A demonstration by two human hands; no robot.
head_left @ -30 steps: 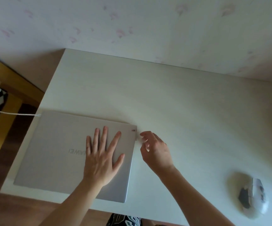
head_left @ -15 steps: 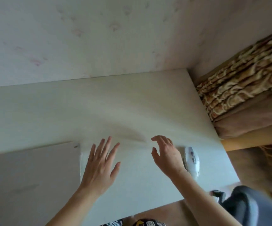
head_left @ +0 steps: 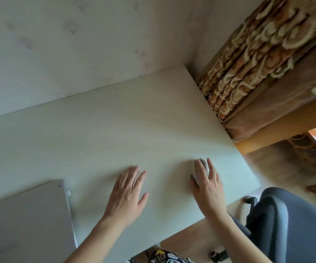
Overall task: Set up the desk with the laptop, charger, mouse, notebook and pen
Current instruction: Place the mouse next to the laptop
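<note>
Head view: small white-and-grey plastic computer mouse (head_left: 200,168) right of centre frame, under right hand (head_left: 207,186), fingers draped over, not visibly clamped. Likely light, rigid, smooth; best pinched at the sides. Left hand (head_left: 127,194) flat, fingers spread, holding nothing. Closed silver laptop (head_left: 26,215) lower left. Pale matte desk (head_left: 106,130), probably low friction. Patterned curtain (head_left: 248,63) upper right.

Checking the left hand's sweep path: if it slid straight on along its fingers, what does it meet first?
Looks free: the left hand points across bare desk toward the wall, probably first contact.
</note>
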